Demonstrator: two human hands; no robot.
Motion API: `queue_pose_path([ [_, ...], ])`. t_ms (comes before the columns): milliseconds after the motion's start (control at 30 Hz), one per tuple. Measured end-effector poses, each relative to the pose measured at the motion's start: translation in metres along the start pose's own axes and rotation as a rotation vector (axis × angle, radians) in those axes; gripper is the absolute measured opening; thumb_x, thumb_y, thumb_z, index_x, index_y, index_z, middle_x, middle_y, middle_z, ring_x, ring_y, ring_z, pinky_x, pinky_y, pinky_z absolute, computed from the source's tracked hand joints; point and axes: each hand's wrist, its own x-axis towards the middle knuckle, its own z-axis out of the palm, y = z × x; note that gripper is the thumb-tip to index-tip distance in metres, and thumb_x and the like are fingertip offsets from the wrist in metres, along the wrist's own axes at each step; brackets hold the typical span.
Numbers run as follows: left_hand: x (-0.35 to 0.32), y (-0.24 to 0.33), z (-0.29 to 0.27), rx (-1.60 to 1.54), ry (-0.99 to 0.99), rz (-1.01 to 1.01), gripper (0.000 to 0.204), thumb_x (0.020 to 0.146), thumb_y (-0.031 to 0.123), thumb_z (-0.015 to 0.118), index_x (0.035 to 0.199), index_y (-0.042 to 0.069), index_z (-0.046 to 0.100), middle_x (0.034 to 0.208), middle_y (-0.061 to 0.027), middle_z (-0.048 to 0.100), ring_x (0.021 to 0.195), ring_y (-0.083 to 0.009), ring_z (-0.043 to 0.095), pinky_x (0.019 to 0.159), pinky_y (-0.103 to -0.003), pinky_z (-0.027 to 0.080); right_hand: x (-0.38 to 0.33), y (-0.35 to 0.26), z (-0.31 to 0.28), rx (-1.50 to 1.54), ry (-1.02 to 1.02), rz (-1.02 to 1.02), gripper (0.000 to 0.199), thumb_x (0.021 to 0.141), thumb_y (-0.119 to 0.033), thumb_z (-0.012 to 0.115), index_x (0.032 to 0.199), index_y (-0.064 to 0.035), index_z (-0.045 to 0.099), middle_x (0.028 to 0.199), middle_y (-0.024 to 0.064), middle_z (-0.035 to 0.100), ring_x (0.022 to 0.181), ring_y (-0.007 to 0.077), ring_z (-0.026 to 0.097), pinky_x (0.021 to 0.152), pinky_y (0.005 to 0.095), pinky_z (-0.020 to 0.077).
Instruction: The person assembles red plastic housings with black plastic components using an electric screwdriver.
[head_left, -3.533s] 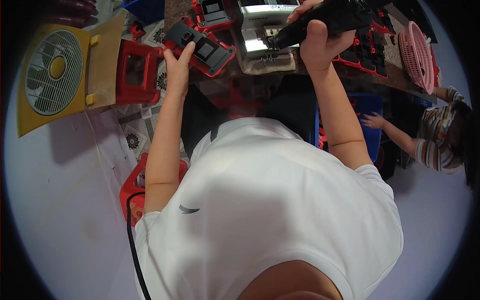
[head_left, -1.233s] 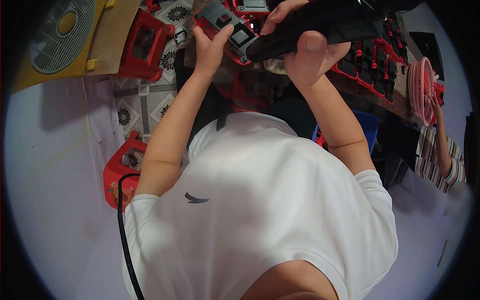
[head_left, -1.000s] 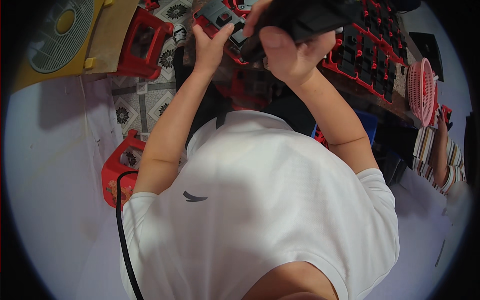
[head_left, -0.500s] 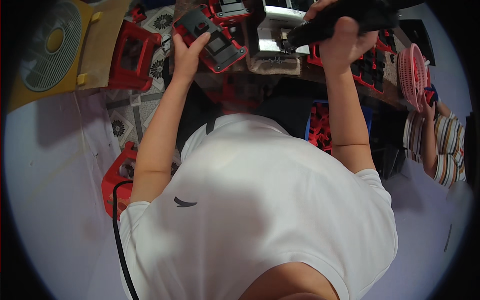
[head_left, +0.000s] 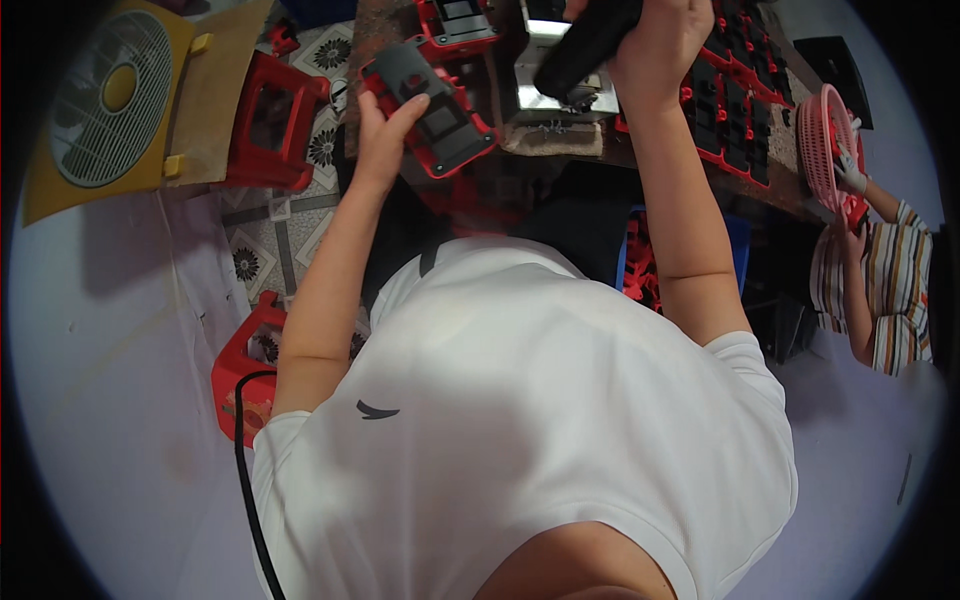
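My left hand (head_left: 382,140) grips a red plastic part with a dark grey-black cover (head_left: 440,118), thumb on its top, tilted over the bench's front edge. My right hand (head_left: 662,55) is closed round a black power screwdriver (head_left: 590,48). The tool's tip is down at a shiny metal tray (head_left: 537,88); whether it touches the tray cannot be made out. Small screws (head_left: 553,127) lie on a padded strip along the tray's near side. Just beyond the left hand, another red-and-black part (head_left: 455,22) rests on the bench.
Rows of red-and-black parts (head_left: 735,100) fill the bench's right side. A blue bin of red pieces (head_left: 738,250) stands below. At far right, a co-worker's gloved hand (head_left: 850,172) is beside a pink basket (head_left: 815,150). Red stools (head_left: 270,120) and a yellow fan (head_left: 105,100) stand left.
My right hand and the screwdriver have moved left, and the tool now slants more steeply over the metal tray. The part in my left hand has shifted slightly right and nearer to me.
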Motion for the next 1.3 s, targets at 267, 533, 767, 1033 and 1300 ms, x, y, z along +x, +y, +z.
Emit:
queue_pose_path([
  [267, 0.009, -0.015, 0.003, -0.061, 0.065, -0.033, 0.058, 0.081, 0.014, 0.074, 0.125, 0.002, 0.037, 0.117, -0.0120, 0.057, 0.107, -0.0188, 0.058, 0.093, -0.032, 0.047, 0.036, 0.054, 0.065, 0.026, -0.030, -0.435, 0.032, 0.094, -0.034, 0.064, 0.094, -0.0068, 0.047, 0.069, 0.0038, 0.058, 0.055, 0.0100, 0.055, 0.050, 0.0257, 0.0462],
  [533, 0.008, -0.014, 0.003, -0.100, 0.037, -0.027, 0.059, 0.081, 0.010, 0.074, 0.126, 0.002, 0.037, 0.116, -0.0106, 0.057, 0.106, -0.0178, 0.058, 0.092, -0.031, 0.048, 0.034, 0.077, 0.079, -0.009, -0.049, -0.332, 0.034, 0.092, -0.035, 0.066, 0.093, -0.0069, 0.047, 0.068, 0.0005, 0.056, 0.055, 0.0075, 0.053, 0.049, 0.0235, 0.0439],
  [767, 0.009, -0.012, 0.003, -0.009, 0.053, -0.015, 0.061, 0.081, 0.011, 0.074, 0.128, 0.003, 0.036, 0.115, -0.0097, 0.057, 0.106, -0.0176, 0.058, 0.092, -0.031, 0.048, 0.035, 0.075, 0.095, -0.062, -0.161, -0.379, 0.031, 0.091, -0.029, 0.069, 0.099, -0.0050, 0.051, 0.076, -0.0019, 0.054, 0.063, 0.0060, 0.049, 0.055, 0.0221, 0.0396],
  [1033, 0.008, -0.013, 0.008, -0.040, 0.072, -0.030, 0.063, 0.080, 0.013, 0.074, 0.129, 0.002, 0.035, 0.115, -0.0102, 0.056, 0.107, -0.0180, 0.057, 0.093, -0.032, 0.047, 0.030, 0.075, 0.093, -0.012, -0.194, -0.353, 0.028, 0.090, -0.023, 0.070, 0.099, -0.0052, 0.052, 0.077, -0.0010, 0.056, 0.062, 0.0060, 0.050, 0.054, 0.0216, 0.0397],
  [1300, 0.006, -0.012, 0.008, -0.091, 0.042, -0.013, 0.051, 0.082, 0.013, 0.072, 0.120, 0.001, 0.039, 0.114, -0.0115, 0.057, 0.104, -0.0180, 0.058, 0.092, -0.032, 0.047, 0.009, -0.009, -0.006, -0.275, -0.190, -0.085, 0.044, 0.088, -0.042, 0.070, 0.097, -0.0027, 0.054, 0.071, 0.0068, 0.058, 0.054, 0.0133, 0.057, 0.047, 0.0280, 0.0471],
])
